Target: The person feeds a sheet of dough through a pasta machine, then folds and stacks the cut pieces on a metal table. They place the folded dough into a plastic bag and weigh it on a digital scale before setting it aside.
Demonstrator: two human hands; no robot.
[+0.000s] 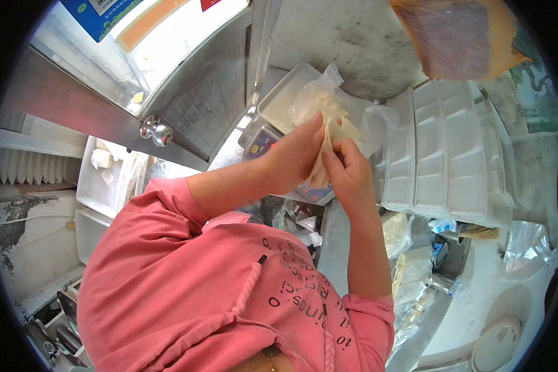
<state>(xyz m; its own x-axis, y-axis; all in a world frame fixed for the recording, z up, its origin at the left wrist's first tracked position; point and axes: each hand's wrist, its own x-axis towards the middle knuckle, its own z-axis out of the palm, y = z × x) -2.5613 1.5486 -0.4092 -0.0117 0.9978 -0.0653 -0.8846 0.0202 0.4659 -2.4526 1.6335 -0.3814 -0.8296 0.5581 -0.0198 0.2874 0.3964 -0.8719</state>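
Note:
Before my chest, my left hand point(295, 153) and my right hand point(351, 174) hold a pale, thin, floppy sheet point(328, 149) between them, which looks like dough or tofu skin. My right thumb and fingers pinch its right side. Just beyond, a clear plastic bag point(314, 100) with more pale sheets in it lies over a white plastic tray point(281, 102). The tray rests on a digital scale point(262, 142), whose keypad shows partly to the left of my left hand. My arms and the sheet hide part of the scale.
Stacked white plastic crates point(446, 158) stand at the right. An orange plastic bag point(460, 37) hangs at the upper right. At the left are a metal door frame with a round knob point(160, 132) and a white tray point(95, 179) with pale pieces. Bagged goods point(411, 274) lie below the crates.

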